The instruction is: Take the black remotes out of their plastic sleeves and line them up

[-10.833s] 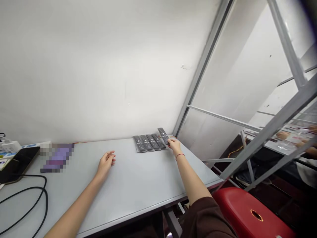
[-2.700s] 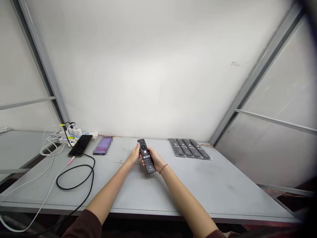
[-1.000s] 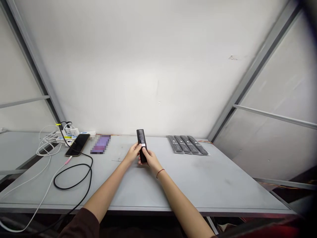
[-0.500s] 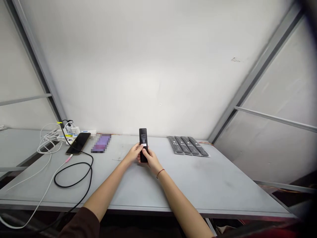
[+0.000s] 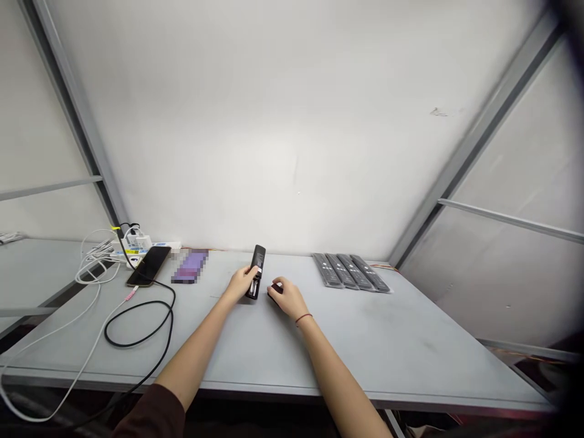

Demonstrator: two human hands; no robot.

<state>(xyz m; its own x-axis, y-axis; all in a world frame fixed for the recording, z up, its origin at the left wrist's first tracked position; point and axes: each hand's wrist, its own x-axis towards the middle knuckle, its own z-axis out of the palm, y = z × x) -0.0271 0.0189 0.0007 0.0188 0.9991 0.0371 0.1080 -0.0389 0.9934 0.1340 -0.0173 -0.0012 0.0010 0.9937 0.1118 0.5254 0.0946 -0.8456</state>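
Observation:
A black remote control (image 5: 258, 257) is gripped by my left hand (image 5: 241, 283), back side toward me and tilted slightly. Its battery compartment (image 5: 253, 287) is uncovered at the lower end, and something silvery shows inside. Just to the right, my right hand (image 5: 289, 298) pinches a small black battery cover (image 5: 275, 291), partly hidden by the fingers. The cover is apart from the remote, close above the grey table (image 5: 365, 340).
Several remotes in clear wrapping (image 5: 351, 272) lie side by side at the back right. On the left are a phone (image 5: 149, 266), a pixelated purple item (image 5: 190, 266), a power strip (image 5: 159, 245), white cables and a looped black cable (image 5: 171, 310).
The battery cover has come off the remote and moved right in my right hand. My left hand keeps the remote, now tilted, with its battery compartment exposed.

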